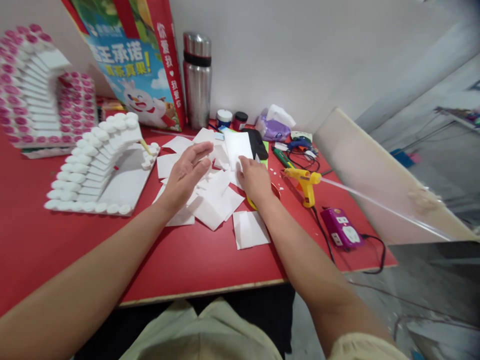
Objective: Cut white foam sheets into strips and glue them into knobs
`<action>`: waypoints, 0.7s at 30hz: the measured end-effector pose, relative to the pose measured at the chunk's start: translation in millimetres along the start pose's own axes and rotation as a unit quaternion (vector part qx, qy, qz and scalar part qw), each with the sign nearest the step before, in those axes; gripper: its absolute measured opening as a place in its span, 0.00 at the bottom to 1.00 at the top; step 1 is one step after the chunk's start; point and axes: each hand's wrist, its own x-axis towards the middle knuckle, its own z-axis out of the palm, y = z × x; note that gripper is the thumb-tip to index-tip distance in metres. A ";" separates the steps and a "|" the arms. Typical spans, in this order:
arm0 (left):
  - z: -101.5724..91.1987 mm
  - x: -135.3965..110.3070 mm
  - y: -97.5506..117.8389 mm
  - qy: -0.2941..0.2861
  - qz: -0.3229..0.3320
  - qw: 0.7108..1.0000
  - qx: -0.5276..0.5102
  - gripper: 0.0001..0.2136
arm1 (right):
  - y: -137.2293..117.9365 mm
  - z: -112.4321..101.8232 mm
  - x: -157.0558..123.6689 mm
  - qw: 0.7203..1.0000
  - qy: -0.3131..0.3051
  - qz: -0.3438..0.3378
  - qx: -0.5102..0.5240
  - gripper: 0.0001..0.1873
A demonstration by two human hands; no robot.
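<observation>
My left hand [191,169] hovers over the left side of a loose pile of white paper pieces [212,207], fingers extended and holding nothing. Farther right, my right hand [255,181] has its fingers curled at the near edge of a thick white paper stack [239,145], pinching it. A small pale pointed tip shows beside its knuckles. Under that hand a yellow and red rounded object [276,190] is mostly covered, so its kind is unclear. Closer to me, a folded white paper piece [250,230] lies apart on the red table [180,265].
At left stand a white stepped model [101,165] and a pink-and-white one [41,95]. Behind are a printed bag [138,65], a steel flask [197,82], jars and a tissue pack [275,124]. At right lie a yellow glue gun [305,184] and purple power socket [342,229] with cords.
</observation>
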 end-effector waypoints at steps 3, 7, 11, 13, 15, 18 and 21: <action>1.1 -1.5 1.9 -0.006 -0.011 1.000 0.013 0.22 | 1.8 4.1 1.5 1.000 0.007 0.024 -0.009 0.19; 1.4 -2.3 1.8 -0.014 -0.025 0.999 0.019 0.23 | 10.8 9.0 2.3 0.994 0.051 0.065 0.076 0.15; 0.6 -2.7 3.0 -0.023 -0.011 0.999 0.030 0.21 | 26.3 2.4 4.3 0.933 0.165 0.132 0.293 0.11; 0.4 -3.2 4.8 -0.019 -0.011 0.999 0.034 0.20 | 35.3 -8.6 4.7 0.883 0.199 0.150 0.398 0.16; 0.4 -3.6 6.6 -0.012 -0.017 0.999 0.030 0.20 | 43.2 -23.8 2.7 0.836 0.176 0.149 0.498 0.25; 1.5 -3.6 8.5 -0.017 -0.056 0.998 -0.007 0.21 | 47.4 -47.3 -5.6 0.769 0.110 0.117 0.618 0.27; 5.1 -2.4 10.3 -0.038 -0.151 0.984 -0.092 0.28 | 37.9 -58.8 -15.8 0.687 0.126 0.107 0.707 0.22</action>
